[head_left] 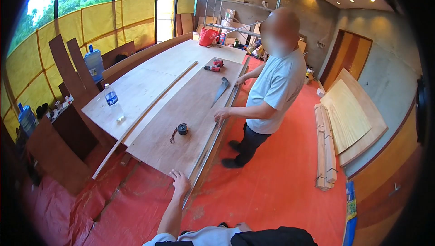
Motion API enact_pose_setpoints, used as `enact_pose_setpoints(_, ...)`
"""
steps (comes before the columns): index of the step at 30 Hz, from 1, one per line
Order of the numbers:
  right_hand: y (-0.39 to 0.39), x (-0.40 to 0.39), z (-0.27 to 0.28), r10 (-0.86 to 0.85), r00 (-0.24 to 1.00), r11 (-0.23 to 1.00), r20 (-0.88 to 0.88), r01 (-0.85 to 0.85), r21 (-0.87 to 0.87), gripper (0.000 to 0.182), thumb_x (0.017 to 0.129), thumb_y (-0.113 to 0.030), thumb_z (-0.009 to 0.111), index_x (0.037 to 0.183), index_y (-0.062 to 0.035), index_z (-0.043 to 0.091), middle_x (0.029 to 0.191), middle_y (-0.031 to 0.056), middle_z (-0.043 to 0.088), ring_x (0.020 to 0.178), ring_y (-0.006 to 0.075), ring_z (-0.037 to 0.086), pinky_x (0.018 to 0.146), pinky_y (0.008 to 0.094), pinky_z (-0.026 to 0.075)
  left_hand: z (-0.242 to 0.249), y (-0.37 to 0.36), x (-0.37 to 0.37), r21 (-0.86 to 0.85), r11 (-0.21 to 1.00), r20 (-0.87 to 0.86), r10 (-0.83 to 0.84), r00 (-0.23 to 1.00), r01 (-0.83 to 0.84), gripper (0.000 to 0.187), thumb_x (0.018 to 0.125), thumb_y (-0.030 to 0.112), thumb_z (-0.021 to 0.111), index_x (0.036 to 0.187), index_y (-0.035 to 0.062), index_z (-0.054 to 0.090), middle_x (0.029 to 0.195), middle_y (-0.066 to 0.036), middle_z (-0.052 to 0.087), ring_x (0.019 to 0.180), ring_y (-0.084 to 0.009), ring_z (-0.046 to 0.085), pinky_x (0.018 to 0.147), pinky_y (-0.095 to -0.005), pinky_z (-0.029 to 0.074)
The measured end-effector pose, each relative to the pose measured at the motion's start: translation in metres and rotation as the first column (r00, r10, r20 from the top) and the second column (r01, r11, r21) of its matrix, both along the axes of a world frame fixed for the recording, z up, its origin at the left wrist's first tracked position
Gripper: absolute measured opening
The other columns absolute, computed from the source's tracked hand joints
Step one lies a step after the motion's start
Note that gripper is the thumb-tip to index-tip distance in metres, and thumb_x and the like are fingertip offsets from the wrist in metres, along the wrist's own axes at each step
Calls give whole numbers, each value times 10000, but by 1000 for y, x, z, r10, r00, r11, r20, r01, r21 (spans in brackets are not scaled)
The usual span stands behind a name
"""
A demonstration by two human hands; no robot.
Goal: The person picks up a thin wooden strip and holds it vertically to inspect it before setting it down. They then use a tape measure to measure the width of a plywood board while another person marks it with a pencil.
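My left hand [180,181] rests with spread fingers on the near corner of a brown plywood board [165,148], beside a long metal bar [206,155] along its right edge. A patch of skin at the bottom, my right hand [243,226], is mostly hidden, and its fingers cannot be made out. On the board lie a black tape measure [182,129], a hand saw [220,91] and red power tools [213,68]. A co-worker [278,83] stands at the board's right side, both hands at its edge by the bar.
A long wood strip [149,117] crosses the white tabletop [149,76], which holds a water bottle [113,101] and a red bag [208,36]. Red sheeting [281,178] covers the floor. Bundled timber [324,146] and leaning panels [351,114] stand right; scaffolding [222,1] is behind.
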State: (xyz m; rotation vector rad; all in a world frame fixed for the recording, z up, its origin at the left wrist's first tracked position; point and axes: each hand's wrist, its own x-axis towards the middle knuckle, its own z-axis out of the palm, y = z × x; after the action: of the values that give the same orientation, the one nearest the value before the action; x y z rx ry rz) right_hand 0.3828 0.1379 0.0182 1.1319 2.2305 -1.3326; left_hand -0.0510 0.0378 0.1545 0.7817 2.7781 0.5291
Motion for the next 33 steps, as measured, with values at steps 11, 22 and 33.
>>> enact_pose_setpoints(11,11,17,-47,281,949,945,-140,-249,211,341,848,-288,609,1042,-28,712,1016,168,707,942,276,671,805,367,512,-5,1,0,23,999,-101,-21,995,23,838,784,306,738,1379,-122,333,1485,-376,181,1391,-553,142,897,-569,516)
enact_pose_setpoints(22,13,14,-46,-151,987,981,-56,143,-128,307,846,-232,599,979,25,705,951,150,712,836,259,674,731,372,520,-2,4,0,-5,999,-92,-40,995,40,726,827,252,672,1361,-122,353,1474,-383,191,1377,-572,157,908,-588,505)
enact_pose_setpoints(33,11,1,-28,-192,981,977,-31,188,-101,282,844,-194,594,948,50,691,854,155,704,775,243,664,679,358,509,6,6,0,14,1000,-26,-8,1000,8,795,803,276,741,1376,-103,341,1488,-387,166,1395,-554,140,905,-579,510)
